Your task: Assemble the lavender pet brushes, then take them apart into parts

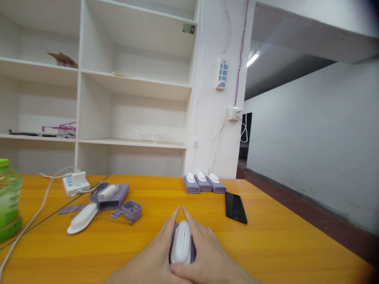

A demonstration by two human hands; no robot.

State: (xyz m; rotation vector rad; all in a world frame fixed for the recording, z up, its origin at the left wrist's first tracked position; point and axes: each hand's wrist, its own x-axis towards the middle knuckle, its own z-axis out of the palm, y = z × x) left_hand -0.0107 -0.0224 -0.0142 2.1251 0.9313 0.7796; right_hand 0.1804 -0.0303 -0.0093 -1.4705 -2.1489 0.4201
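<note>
Lavender plastic case (193, 252) topped by a white, ridged oval piece (181, 244): bottom centre of frame, between both hands. I log left hand (160, 250) and right hand (205, 248) pressed around its sides, fingers straight, tips nearly meeting beyond it. Orange wood-grain tabletop (284, 244) runs right to an edge slanting toward lower right; flat black phone (235, 207) lies right of centre.
</note>
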